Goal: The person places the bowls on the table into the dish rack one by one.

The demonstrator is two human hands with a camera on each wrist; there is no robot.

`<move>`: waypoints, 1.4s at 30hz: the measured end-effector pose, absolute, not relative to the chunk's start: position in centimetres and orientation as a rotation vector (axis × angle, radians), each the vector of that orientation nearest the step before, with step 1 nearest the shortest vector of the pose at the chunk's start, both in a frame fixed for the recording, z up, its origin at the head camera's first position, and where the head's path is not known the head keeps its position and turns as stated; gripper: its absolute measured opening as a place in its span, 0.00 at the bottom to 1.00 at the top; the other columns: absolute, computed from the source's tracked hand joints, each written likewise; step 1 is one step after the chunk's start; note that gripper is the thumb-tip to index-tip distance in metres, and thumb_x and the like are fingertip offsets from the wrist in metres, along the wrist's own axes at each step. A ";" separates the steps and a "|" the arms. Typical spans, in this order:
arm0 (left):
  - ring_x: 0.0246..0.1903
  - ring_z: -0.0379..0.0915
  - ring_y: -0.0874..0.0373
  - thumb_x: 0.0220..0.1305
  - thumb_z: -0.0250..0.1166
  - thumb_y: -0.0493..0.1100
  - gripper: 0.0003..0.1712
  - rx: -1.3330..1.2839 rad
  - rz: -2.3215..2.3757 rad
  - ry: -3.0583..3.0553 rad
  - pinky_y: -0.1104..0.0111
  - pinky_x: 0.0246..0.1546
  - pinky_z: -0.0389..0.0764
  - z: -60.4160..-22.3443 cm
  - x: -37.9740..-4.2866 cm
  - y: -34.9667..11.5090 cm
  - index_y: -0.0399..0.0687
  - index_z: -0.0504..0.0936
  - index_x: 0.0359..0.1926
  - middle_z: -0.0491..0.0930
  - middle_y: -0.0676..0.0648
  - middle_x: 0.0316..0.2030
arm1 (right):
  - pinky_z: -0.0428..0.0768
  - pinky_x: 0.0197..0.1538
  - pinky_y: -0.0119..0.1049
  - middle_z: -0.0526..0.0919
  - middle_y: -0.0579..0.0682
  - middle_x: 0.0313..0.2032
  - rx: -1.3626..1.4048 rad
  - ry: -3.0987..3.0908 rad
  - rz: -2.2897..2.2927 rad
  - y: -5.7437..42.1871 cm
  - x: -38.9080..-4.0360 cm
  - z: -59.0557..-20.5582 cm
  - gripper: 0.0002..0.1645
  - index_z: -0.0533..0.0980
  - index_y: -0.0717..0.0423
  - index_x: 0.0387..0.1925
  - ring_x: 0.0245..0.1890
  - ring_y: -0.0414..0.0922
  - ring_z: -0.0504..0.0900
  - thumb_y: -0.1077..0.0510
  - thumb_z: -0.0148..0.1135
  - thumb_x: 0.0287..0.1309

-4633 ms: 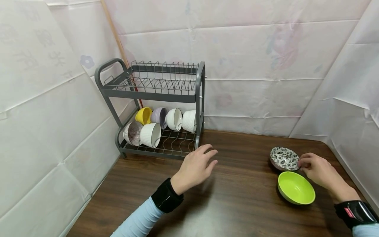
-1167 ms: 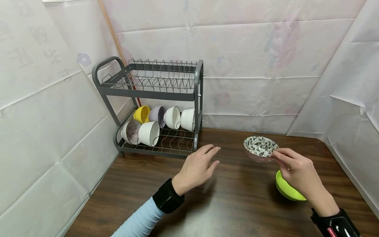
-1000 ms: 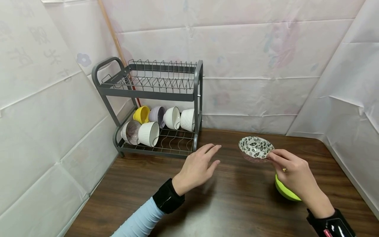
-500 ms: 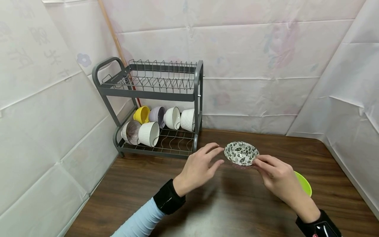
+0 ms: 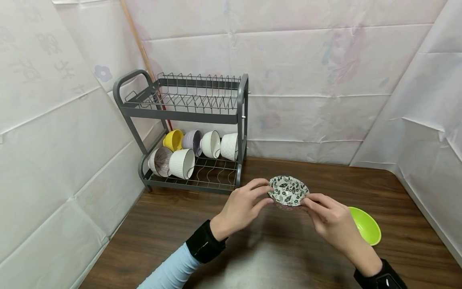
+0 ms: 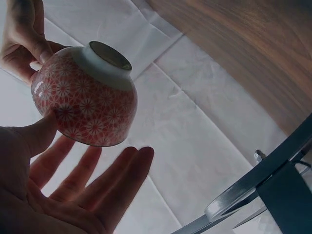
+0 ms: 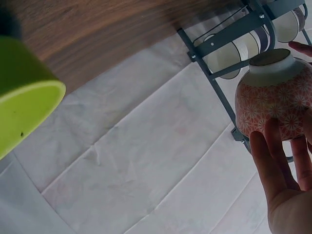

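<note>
A small bowl (image 5: 288,190), black-and-white patterned inside, is held above the table between both hands. Its outside shows red with white flower shapes in the left wrist view (image 6: 87,100). At its right rim my right hand (image 5: 333,220) pinches it between thumb and fingers. On the left rim my left hand (image 5: 240,208) has its thumb against the outer wall and fingertips over the edge; two other fingers reach out free in the left wrist view. Behind my right hand stands a lime-green bowl (image 5: 366,226), partly hidden by the wrist.
A grey two-tier dish rack (image 5: 182,115) stands at the back left. Its lower tier carries several bowls, including a yellow bowl (image 5: 173,139) and a white ribbed bowl (image 5: 182,163). White sheeting (image 5: 306,80) encloses the wooden table (image 5: 151,241).
My right hand has picked the patterned bowl up from beside the green bowl and carried it left. Left fingers now meet its rim. The left arm has barely moved.
</note>
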State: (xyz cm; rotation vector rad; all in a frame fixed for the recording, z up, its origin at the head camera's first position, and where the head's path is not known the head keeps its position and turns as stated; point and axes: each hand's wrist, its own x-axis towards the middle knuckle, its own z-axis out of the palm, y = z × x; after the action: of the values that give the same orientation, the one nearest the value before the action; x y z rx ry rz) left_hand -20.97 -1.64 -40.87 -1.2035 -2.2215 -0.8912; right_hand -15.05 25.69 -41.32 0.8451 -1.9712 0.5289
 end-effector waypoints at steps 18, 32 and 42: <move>0.55 0.80 0.58 0.64 0.76 0.37 0.10 -1.322 -1.141 -2.071 0.74 0.59 0.77 -41.7 -21.3 -2.0 0.41 0.89 0.45 0.83 0.46 0.49 | 0.84 0.37 0.28 0.88 0.51 0.38 0.848 -1.912 0.597 24.7 -15.0 -41.7 0.23 0.90 0.60 0.38 0.31 0.48 0.87 0.47 0.60 0.78; 0.51 0.85 0.48 0.59 0.79 0.32 0.09 -1.324 -1.167 -1.933 0.61 0.68 0.74 -41.0 -21.3 -2.2 0.39 0.88 0.40 0.85 0.46 0.42 | 0.83 0.33 0.27 0.88 0.51 0.37 0.881 -1.861 0.650 23.8 -15.0 -41.5 0.21 0.89 0.61 0.38 0.29 0.44 0.86 0.48 0.63 0.77; 0.45 0.86 0.55 0.55 0.80 0.30 0.08 -1.332 -1.117 -1.870 0.54 0.67 0.74 -40.4 -21.2 -3.3 0.37 0.89 0.36 0.86 0.46 0.39 | 0.82 0.42 0.23 0.88 0.52 0.42 0.876 -1.928 0.729 23.1 -15.1 -42.3 0.19 0.89 0.59 0.41 0.34 0.44 0.87 0.48 0.63 0.77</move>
State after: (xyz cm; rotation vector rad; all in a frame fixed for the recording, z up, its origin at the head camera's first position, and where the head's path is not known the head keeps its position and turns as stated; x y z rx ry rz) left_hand -21.15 -3.30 -40.43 -1.3317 -1.8698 -1.1174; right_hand -15.06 23.09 -42.25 0.8763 -1.9282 0.7291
